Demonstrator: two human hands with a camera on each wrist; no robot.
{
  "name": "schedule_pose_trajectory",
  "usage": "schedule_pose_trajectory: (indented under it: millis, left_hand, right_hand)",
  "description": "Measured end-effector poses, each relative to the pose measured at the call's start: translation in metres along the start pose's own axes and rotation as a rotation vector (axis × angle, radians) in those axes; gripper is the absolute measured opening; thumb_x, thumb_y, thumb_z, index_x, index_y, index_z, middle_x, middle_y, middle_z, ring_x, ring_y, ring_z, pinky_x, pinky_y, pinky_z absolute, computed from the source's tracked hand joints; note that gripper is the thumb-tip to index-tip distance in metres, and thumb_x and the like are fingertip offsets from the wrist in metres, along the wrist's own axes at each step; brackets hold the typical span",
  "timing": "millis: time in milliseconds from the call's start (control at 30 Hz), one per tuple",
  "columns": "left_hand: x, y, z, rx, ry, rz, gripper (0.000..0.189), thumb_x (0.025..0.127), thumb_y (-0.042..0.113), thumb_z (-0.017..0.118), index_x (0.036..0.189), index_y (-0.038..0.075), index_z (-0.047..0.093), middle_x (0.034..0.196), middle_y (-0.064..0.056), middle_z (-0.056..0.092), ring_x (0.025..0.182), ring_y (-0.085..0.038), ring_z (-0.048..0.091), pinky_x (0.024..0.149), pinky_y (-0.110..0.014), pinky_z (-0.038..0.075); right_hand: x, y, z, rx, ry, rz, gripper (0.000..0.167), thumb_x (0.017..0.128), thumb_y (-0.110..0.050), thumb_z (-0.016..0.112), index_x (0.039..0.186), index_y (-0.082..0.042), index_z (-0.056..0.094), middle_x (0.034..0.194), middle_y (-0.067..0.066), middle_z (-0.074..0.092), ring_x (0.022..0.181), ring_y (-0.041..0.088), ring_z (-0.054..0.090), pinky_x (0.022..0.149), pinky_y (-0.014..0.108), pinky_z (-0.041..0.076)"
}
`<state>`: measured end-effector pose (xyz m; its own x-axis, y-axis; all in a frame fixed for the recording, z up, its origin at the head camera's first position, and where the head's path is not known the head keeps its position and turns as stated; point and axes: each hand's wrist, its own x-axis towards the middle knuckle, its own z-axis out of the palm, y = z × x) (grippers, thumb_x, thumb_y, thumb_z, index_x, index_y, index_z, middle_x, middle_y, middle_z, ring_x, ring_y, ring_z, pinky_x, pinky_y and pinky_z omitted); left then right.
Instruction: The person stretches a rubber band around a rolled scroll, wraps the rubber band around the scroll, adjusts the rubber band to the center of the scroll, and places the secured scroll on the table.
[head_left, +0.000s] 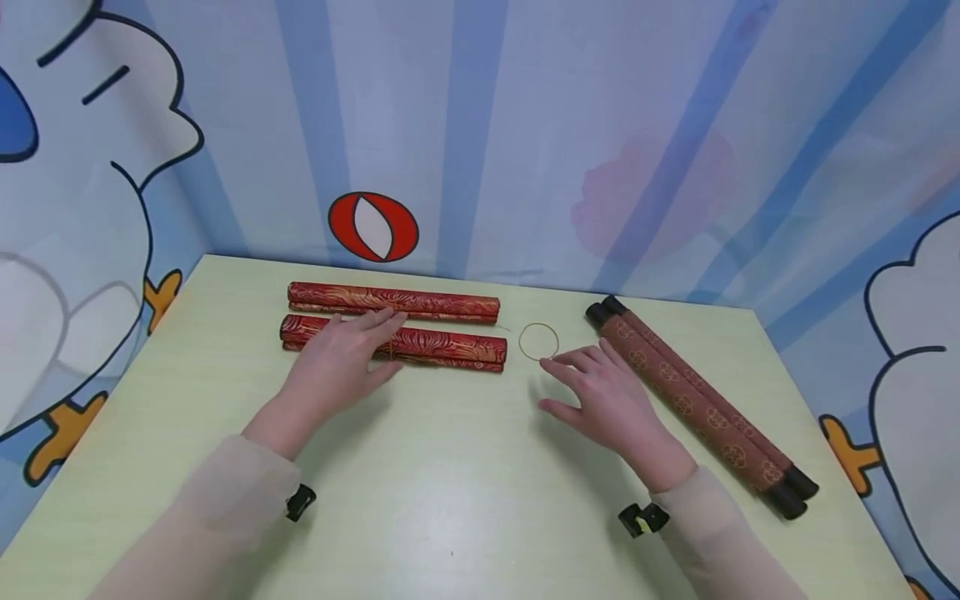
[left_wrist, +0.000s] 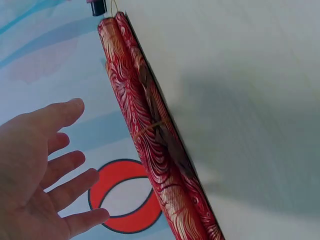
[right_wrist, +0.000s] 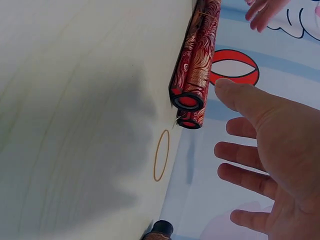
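My left hand (head_left: 337, 358) hovers over the nearer red patterned scroll (head_left: 450, 346), fingers loosely extended and holding nothing. In the left wrist view this scroll, rolled from both ends, has a thin band around its middle and a dark strip (left_wrist: 175, 150) along it. Just behind lies a second red scroll (head_left: 442, 304), roughly parallel. My right hand (head_left: 600, 396) hangs above the table with fingers spread, nothing in it. Close to its fingertips a thin yellowish elastic band (head_left: 558, 340) lies as a loop on the table.
A brown scroll (head_left: 697, 404) with black end knobs lies slanted at the right, beside my right hand. The pale table (head_left: 465, 500) ends at the back against a striped blue backdrop (head_left: 525, 150) with cartoon figures.
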<state>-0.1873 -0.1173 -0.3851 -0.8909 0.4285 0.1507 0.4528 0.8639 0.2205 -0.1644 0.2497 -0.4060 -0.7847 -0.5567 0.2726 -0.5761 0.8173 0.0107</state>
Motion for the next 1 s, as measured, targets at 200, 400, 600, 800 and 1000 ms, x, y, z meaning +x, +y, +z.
schedule_pose_trajectory:
  millis: [200,400,600,800,1000]
  left_hand:
    - [-0.009,0.016,0.008,-0.032,0.045,0.024,0.065,0.095,0.028,0.084,0.153,0.008,0.060,0.154,-0.018,0.059,0.138,-0.037,0.061,0.117,-0.067,0.041]
    - [-0.012,0.027,0.014,-0.057,0.095,0.076,0.066,0.093,0.029,0.086,0.150,0.008,0.062,0.151,-0.017,0.062,0.136,-0.036,0.063,0.117,-0.064,0.043]
    - [-0.012,0.033,0.015,-0.053,0.099,0.091,0.065,0.093,0.031,0.086,0.150,0.010,0.063,0.152,-0.015,0.062,0.137,-0.035,0.062,0.119,-0.061,0.043]
    - [-0.014,0.037,0.018,-0.062,0.077,0.082,0.065,0.094,0.031,0.086,0.151,0.009,0.062,0.152,-0.015,0.062,0.139,-0.033,0.060,0.119,-0.061,0.042]
    - [-0.016,0.039,0.020,-0.059,0.068,0.079,0.066,0.093,0.033,0.086,0.151,0.010,0.062,0.153,-0.013,0.061,0.138,-0.032,0.061,0.117,-0.059,0.045]
  right_hand:
    - [0.009,0.010,0.011,0.004,0.013,-0.013,0.047,0.092,-0.035,0.086,0.130,-0.008,0.077,0.118,0.012,0.077,0.112,0.035,0.069,0.115,0.058,0.048]
    - [0.019,0.016,0.017,-0.008,-0.027,-0.002,0.044,0.094,-0.034,0.085,0.129,-0.007,0.077,0.118,0.013,0.077,0.114,0.036,0.068,0.120,0.061,0.041]
    - [0.034,0.022,0.022,-0.031,-0.097,0.026,0.044,0.095,-0.033,0.084,0.129,-0.007,0.077,0.121,0.014,0.076,0.117,0.039,0.067,0.120,0.065,0.039]
    - [0.047,0.028,0.029,-0.047,-0.150,0.035,0.039,0.096,-0.032,0.082,0.125,-0.007,0.078,0.117,0.014,0.077,0.114,0.039,0.068,0.119,0.066,0.040]
    - [0.055,0.031,0.038,-0.053,-0.182,0.032,0.029,0.096,-0.029,0.082,0.118,-0.010,0.082,0.113,0.012,0.077,0.112,0.037,0.067,0.117,0.065,0.043]
